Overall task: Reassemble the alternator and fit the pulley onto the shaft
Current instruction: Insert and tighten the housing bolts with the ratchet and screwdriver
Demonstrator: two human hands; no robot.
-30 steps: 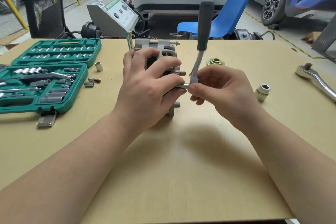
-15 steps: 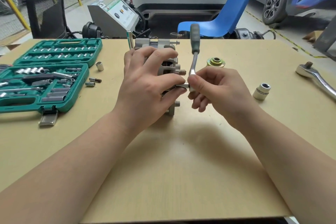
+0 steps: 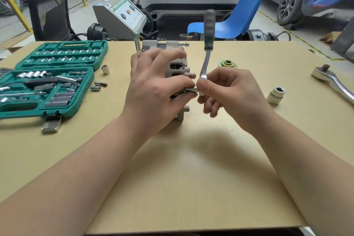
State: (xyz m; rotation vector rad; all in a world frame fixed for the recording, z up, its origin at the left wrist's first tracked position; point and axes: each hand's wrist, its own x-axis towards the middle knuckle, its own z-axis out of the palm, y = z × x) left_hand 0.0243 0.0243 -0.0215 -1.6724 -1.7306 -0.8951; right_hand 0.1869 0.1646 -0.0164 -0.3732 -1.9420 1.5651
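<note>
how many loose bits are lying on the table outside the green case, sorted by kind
Sockets: 2, a small one by the green case and a larger one on the right
Short bits: 2
Ratchet wrench: 1
Yellowish pulley piece: 1
Total: 6
The alternator and the ratchet, both in the person's hands, are not counted.
</note>
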